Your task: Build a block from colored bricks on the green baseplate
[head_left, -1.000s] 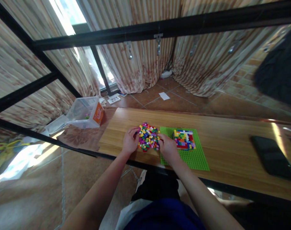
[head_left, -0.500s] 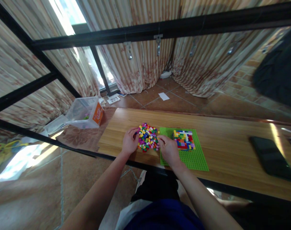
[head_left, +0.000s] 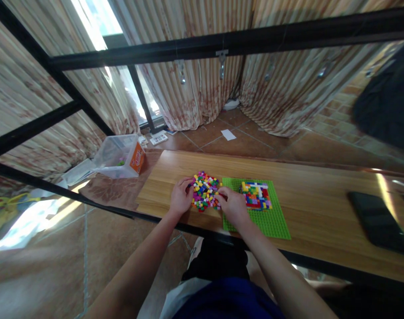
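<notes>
A heap of small toy bricks (head_left: pixel 206 189) in many colours lies on the wooden table. My left hand (head_left: pixel 181 197) rests at the heap's left edge, its fingers curled in; whatever they hold is too small to make out. Over on the heap's right edge is my right hand (head_left: pixel 233 204), thumb and forefinger drawn close together among the bricks; I cannot see clearly what is between them. Partly under that hand lies a green baseplate (head_left: pixel 275 223). On it stands a multicoloured block of joined bricks (head_left: pixel 256 195), just right of my right hand.
A black phone-like slab (head_left: pixel 379 221) lies at the table's (head_left: pixel 315 199) right. Left of the table, a clear plastic box (head_left: pixel 114 155) with an orange label stands on the floor. A black metal frame (head_left: pixel 188 48) crosses ahead, in front of curtains (head_left: pixel 195 97).
My right hand's fingertips have shifted slightly left into the heap's edge. My left hand keeps its place. The whole view has moved very slightly.
</notes>
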`<state>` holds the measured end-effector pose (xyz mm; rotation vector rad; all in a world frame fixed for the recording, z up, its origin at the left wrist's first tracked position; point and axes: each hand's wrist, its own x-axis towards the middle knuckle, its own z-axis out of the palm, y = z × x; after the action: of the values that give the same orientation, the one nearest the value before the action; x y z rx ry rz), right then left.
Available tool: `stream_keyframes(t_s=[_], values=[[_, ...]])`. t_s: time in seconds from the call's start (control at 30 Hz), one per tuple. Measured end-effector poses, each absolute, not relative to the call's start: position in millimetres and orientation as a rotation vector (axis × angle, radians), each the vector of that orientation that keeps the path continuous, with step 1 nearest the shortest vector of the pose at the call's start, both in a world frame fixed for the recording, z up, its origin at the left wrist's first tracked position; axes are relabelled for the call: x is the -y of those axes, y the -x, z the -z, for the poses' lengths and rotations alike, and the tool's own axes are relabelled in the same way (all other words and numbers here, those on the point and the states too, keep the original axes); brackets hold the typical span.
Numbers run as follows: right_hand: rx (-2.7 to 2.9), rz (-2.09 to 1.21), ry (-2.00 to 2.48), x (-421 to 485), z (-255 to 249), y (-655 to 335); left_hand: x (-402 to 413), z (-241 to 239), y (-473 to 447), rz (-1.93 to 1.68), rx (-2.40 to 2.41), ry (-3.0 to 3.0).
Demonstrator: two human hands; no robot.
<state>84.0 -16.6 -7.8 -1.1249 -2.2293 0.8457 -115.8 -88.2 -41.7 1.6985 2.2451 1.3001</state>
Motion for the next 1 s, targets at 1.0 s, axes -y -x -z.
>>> stream_keyframes(t_s=[1.0], values=[[1.807, -0.653, 1.451, -37, -3, -199, 87, 40, 121, -1.274, -2.231, -1.740]])
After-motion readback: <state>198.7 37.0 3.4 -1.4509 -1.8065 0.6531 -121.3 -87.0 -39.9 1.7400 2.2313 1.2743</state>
